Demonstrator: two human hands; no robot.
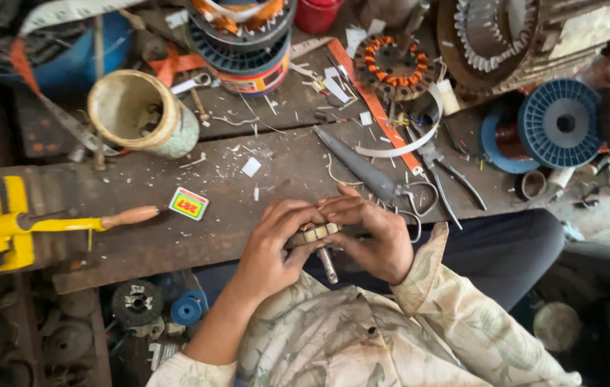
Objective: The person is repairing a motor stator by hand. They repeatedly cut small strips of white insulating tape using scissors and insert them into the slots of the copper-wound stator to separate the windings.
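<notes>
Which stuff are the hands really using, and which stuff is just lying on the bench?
In use:
left hand
right hand
small motor part with a metal shaft, held between both hands

Just lying about:
scissors
pliers
small colourful box
cream-coloured cup on its side
blue wire spool
yellow tool with a wooden handle

— Packages? Small flat box (pixel 188 203), red-and-yellow face with green edge, lying on the dark bench (pixel 176 244) left of the hands, just beside the wooden handle tip (pixel 130 216).

— Labels? Red, yellow and white band around the tin (pixel 253 75) under stacked windings, top centre. Pale cup (pixel 140 112) on its side, faint print. No screens, no signs.
</notes>
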